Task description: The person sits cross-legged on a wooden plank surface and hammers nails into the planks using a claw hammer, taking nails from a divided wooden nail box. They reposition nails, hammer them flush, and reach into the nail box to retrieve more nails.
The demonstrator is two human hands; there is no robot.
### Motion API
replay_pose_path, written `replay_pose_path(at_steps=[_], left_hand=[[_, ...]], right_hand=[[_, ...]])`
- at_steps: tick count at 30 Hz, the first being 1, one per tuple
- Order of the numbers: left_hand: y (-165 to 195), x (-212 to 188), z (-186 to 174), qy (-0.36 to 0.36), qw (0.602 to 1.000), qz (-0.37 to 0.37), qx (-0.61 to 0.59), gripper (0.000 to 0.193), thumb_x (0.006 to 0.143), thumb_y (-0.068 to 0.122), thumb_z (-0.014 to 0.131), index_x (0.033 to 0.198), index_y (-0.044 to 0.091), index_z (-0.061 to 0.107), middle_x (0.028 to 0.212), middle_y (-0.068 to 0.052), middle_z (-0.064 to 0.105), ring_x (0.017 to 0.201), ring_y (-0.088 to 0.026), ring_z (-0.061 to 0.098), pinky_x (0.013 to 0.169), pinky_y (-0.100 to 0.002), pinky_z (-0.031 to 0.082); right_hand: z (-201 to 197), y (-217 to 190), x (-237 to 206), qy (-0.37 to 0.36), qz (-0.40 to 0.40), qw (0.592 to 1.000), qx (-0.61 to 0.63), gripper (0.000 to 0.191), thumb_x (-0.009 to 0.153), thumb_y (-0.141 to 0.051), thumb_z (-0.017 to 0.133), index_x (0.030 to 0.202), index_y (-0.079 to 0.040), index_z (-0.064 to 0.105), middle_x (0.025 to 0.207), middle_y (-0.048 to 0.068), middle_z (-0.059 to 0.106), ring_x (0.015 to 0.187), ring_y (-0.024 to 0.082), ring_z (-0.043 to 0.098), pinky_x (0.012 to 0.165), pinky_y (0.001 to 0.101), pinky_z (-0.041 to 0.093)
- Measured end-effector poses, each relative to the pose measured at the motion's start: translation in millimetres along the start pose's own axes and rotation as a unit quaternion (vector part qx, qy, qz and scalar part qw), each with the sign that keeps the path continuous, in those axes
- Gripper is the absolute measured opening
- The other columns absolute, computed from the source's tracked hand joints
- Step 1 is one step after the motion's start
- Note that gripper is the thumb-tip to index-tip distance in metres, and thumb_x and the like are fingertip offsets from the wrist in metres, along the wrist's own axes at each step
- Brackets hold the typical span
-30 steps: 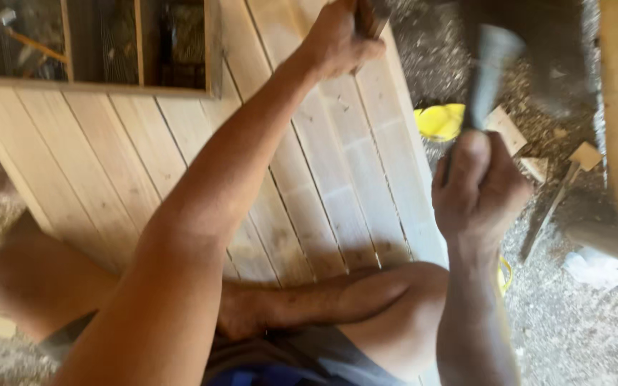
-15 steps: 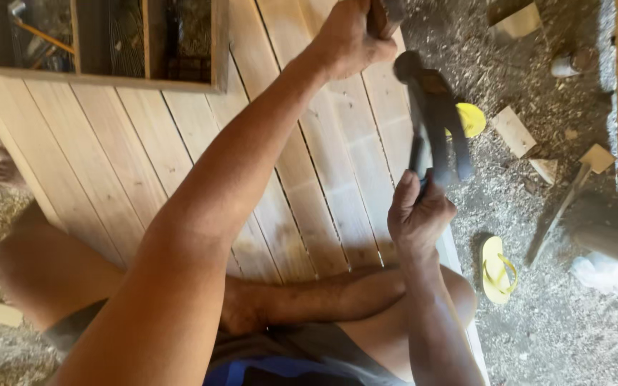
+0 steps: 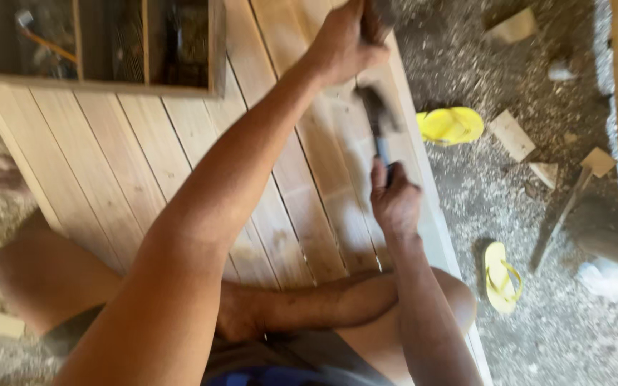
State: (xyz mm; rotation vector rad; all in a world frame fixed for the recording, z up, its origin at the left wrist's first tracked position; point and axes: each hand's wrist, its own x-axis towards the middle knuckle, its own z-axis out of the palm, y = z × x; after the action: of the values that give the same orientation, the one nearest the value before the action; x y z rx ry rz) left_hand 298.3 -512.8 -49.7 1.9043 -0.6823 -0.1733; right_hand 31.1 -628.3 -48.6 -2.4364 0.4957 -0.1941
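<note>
Two hands on one spot at the plank panel's (image 3: 180, 157) far right edge
My right hand (image 3: 395, 204) grips the hammer (image 3: 377, 118), handle pointing away, head just below my closed left hand (image 3: 345, 43), which pinches something I cannot make out

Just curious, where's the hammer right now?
The hammer is in the right hand, its head low over the wooden planks, just below the left hand.
</note>
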Motion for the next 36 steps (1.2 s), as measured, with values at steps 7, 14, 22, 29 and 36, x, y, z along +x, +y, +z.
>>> replay_pose_path(at_steps=[7, 14, 22, 29, 36], left_hand=[[14.9, -37.9, -45.8, -0.049, 0.997, -0.067, 0.001, 0.039, 0.087, 0.020, 0.088, 0.107, 0.009, 0.057, 0.089, -0.002, 0.063, 0.082, -0.017, 0.074, 0.070, -0.037, 0.064], [18.0, -37.9, -39.8, -0.081, 0.992, -0.083, 0.055, 0.066, 0.078, 0.014, 0.091, 0.130, 0.007, 0.051, 0.098, -0.015, 0.068, 0.089, -0.025, 0.072, 0.081, -0.036, 0.060], [25.1, -22.0, -20.2, -0.063, 0.993, -0.038, 0.089, 0.070, 0.075, 0.020, 0.094, 0.129, 0.005, 0.052, 0.110, -0.019, 0.071, 0.099, -0.030, 0.075, 0.087, -0.037, 0.060], [28.3, -27.3, -32.3, -0.063, 0.990, -0.077, 0.096, 0.060, 0.075, 0.013, 0.085, 0.126, 0.007, 0.055, 0.099, -0.016, 0.074, 0.094, -0.030, 0.074, 0.085, -0.041, 0.058], [12.8, -29.9, -36.0, -0.044, 0.995, 0.001, 0.086, 0.055, 0.079, 0.018, 0.089, 0.122, 0.005, 0.056, 0.100, -0.015, 0.074, 0.097, -0.029, 0.075, 0.085, -0.040, 0.060]], right_hand=[[24.5, 30.3, -5.9, -0.052, 0.005, 0.998, -0.016, 0.050, 0.107, -0.042, 0.062, 0.075, -0.004, 0.058, 0.060, 0.023, 0.062, 0.057, 0.047, 0.063, 0.047, 0.0525, 0.046], [3.4, 13.5, 5.3, -0.006, -0.218, 0.959, -0.183, 0.027, 0.105, -0.026, 0.060, 0.095, -0.007, 0.077, 0.060, 0.010, 0.065, 0.042, 0.033, 0.058, 0.039, 0.0459, 0.041], [-98.7, -41.4, 14.7, 0.063, -0.001, 0.950, 0.304, 0.049, 0.111, -0.045, 0.049, 0.083, -0.006, 0.059, 0.056, -0.002, 0.054, 0.045, 0.013, 0.056, 0.039, 0.0369, 0.041], [-111.5, -84.4, 60.4, -0.012, -0.168, 0.985, 0.039, 0.051, 0.117, -0.045, 0.047, 0.084, -0.008, 0.060, 0.066, -0.002, 0.059, 0.054, 0.013, 0.056, 0.045, 0.0297, 0.045], [-117.7, -105.8, 47.8, 0.050, -0.059, 0.951, 0.300, 0.053, 0.109, -0.048, 0.046, 0.079, -0.006, 0.056, 0.053, 0.003, 0.047, 0.044, 0.018, 0.053, 0.040, 0.0366, 0.037]])
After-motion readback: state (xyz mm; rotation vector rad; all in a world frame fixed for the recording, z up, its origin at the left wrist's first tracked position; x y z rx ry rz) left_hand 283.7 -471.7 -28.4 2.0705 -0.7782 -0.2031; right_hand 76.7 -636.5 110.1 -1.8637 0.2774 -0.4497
